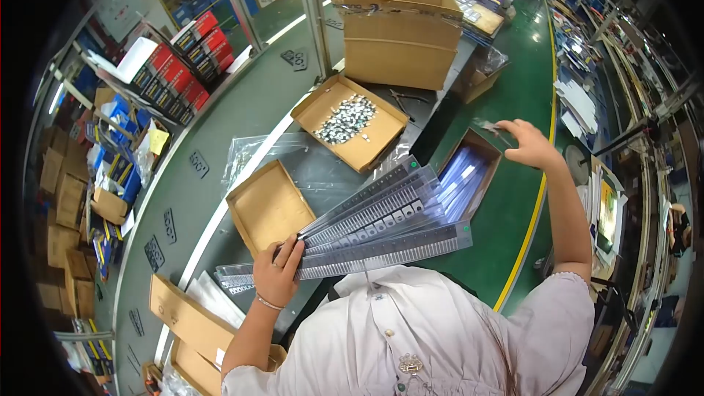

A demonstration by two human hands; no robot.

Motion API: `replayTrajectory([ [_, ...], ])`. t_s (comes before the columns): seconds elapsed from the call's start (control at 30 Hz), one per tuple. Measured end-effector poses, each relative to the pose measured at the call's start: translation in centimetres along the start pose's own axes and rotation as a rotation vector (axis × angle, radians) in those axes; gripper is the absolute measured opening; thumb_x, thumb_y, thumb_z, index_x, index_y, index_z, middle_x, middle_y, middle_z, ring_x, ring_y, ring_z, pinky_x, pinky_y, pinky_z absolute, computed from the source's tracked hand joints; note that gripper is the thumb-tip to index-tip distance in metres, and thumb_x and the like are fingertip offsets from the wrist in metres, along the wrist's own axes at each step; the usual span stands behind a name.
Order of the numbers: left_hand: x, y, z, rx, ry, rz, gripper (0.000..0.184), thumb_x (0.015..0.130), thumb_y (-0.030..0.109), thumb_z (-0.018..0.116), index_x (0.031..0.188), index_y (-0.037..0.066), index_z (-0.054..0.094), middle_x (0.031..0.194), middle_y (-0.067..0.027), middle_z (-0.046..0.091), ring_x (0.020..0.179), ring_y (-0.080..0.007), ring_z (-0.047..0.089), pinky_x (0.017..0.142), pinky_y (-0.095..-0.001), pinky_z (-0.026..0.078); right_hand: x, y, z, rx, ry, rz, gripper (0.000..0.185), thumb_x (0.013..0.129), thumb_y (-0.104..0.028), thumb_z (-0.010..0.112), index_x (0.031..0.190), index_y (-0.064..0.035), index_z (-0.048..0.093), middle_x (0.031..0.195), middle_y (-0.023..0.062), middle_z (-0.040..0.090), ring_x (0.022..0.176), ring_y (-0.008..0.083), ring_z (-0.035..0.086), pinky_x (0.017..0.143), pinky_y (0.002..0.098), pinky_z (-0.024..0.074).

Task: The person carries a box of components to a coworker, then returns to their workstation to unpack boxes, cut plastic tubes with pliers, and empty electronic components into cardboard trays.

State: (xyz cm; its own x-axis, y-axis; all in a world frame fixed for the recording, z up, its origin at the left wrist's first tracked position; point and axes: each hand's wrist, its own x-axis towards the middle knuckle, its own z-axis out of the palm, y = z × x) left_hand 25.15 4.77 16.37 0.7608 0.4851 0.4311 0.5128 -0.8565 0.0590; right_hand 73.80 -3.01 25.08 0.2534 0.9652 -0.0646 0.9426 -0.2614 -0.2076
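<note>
My left hand is closed over one end of a fan of clear plastic rulers with dark printed scales. Green dots mark their far corners. At the right, my right hand is raised beside a long cardboard box holding many clear, bluish plastic strips. Its thumb and fingers pinch near a small, partly see-through piece that I cannot make out. Beyond the rulers, a shallow cardboard tray holds a heap of small shiny metal pieces. Another shallow cardboard tray lies just past my left hand.
A large open carton stands at the back of the bench, with pliers near it. Clear plastic bags lie by the trays. A conveyor belt curves along the left, carrying flat dark parts. Red-and-black boxes are stacked beyond it.
</note>
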Motion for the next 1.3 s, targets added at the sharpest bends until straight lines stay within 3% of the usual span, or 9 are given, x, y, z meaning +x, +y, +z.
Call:
replayTrajectory([
  [0.03, 0.0, -0.1, -0.1, 0.011, 0.003, 0.006, 0.06, 0.043, 0.003, 0.059, 0.103, 0.004, 0.05, 0.108, -0.0083, 0.05, 0.083, -0.0266, 0.049, 0.066, -0.0342, 0.042, -0.2, 0.6, 0.2, -0.239, 0.045, 0.091, 0.057, 0.052, -0.023, 0.059, 0.105, -0.0086, 0.047, 0.088, 0.0112, 0.046, 0.089, 0.0258, 0.043, 0.076, 0.0351, 0.0345],
  [0.13, 0.4, -0.3, 0.0, 0.006, 0.012, 0.027, 0.061, 0.042, 0.003, 0.06, 0.102, 0.005, 0.051, 0.109, -0.008, 0.05, 0.083, -0.0261, 0.049, 0.066, -0.0342, 0.042, -0.4, 1.6, 0.3, -0.659, 0.071, 0.24, 0.057, 0.05, -0.025, 0.062, 0.104, -0.0134, 0.048, 0.088, 0.0102, 0.045, 0.089, 0.0246, 0.042, 0.077, 0.0352, 0.0323],
  [0.2, 0.5, -0.2, 0.1, 0.007, -0.002, 0.034, 0.061, 0.042, 0.004, 0.06, 0.102, 0.005, 0.051, 0.109, -0.0073, 0.05, 0.083, -0.0257, 0.05, 0.065, -0.0341, 0.042, -0.8, 0.5, -0.2, -0.655, 0.121, 0.201, 0.056, 0.049, -0.024, 0.063, 0.103, -0.0164, 0.049, 0.087, 0.0094, 0.044, 0.086, 0.0249, 0.042, 0.076, 0.0343, 0.0323],
  [0.33, 1.0, -0.2, 0.3, -0.001, -0.012, 0.043, 0.061, 0.041, 0.004, 0.06, 0.101, 0.006, 0.051, 0.109, -0.0065, 0.05, 0.083, -0.0255, 0.05, 0.064, -0.0337, 0.042, -1.6, -6.1, -3.2, -0.256, 0.355, -0.425, 0.055, 0.049, -0.016, 0.063, 0.103, -0.0168, 0.051, 0.083, 0.0065, 0.043, 0.084, 0.0231, 0.042, 0.078, 0.0335, 0.0304],
  [0.43, 1.5, -0.2, 0.0, 0.015, 0.005, 0.052, 0.057, 0.044, 0.002, 0.06, 0.1, 0.006, 0.052, 0.108, -0.0059, 0.05, 0.082, -0.0252, 0.05, 0.064, -0.0336, 0.042, -1.9, -9.9, -4.3, -0.31, 0.328, -0.647, 0.053, 0.047, -0.016, 0.065, 0.099, -0.021, 0.054, 0.083, 0.0046, 0.044, 0.083, 0.021, 0.043, 0.081, 0.0327, 0.0289],
  [0.67, 1.5, -0.3, -0.5, 0.056, 0.039, 0.073, 0.048, 0.05, 0.0, 0.058, 0.097, 0.009, 0.053, 0.105, -0.0048, 0.052, 0.082, -0.0243, 0.05, 0.064, -0.034, 0.042, -1.0, -11.5, -4.3, -0.381, 0.178, -0.783, 0.055, 0.046, -0.015, 0.068, 0.097, -0.0268, 0.054, 0.081, 0.0013, 0.043, 0.084, 0.0179, 0.044, 0.087, 0.0345, 0.0268],
  [1.1, 1.3, -0.3, 0.2, 0.051, 0.028, 0.075, 0.045, 0.052, 0.002, 0.06, 0.096, 0.01, 0.053, 0.105, -0.0046, 0.052, 0.082, -0.0243, 0.05, 0.063, -0.0339, 0.042, 0.0, -11.0, -2.3, -0.535, 0.174, -0.809, 0.057, 0.049, -0.013, 0.067, 0.101, -0.0274, 0.051, 0.084, 0.0008, 0.044, 0.089, 0.0159, 0.044, 0.088, 0.0373, 0.0263],
  [1.2, 1.2, -0.5, 0.6, 0.036, 0.014, 0.085, 0.045, 0.052, 0.002, 0.06, 0.096, 0.01, 0.053, 0.104, -0.0047, 0.052, 0.081, -0.0244, 0.05, 0.062, -0.0337, 0.042, 0.5, -9.9, -1.4, -0.427, 0.073, -0.76, 0.053, 0.049, -0.01, 0.065, 0.099, -0.0229, 0.054, 0.077, 0.0026, 0.046, 0.082, 0.0187, 0.046, 0.083, 0.0358, 0.0325],
  [1.3, 0.9, -0.7, 1.1, 0.009, 0.03, 0.075, 0.048, 0.05, 0.001, 0.06, 0.097, 0.01, 0.053, 0.105, -0.0051, 0.052, 0.08, -0.0244, 0.05, 0.062, -0.0334, 0.042, 2.0, -5.5, 0.1, 0.507, -0.327, -0.473, 0.046, 0.054, -0.003, 0.051, 0.1, -0.004, 0.054, 0.081, 0.0099, 0.053, 0.079, 0.0226, 0.05, 0.071, 0.0271, 0.0397],
])
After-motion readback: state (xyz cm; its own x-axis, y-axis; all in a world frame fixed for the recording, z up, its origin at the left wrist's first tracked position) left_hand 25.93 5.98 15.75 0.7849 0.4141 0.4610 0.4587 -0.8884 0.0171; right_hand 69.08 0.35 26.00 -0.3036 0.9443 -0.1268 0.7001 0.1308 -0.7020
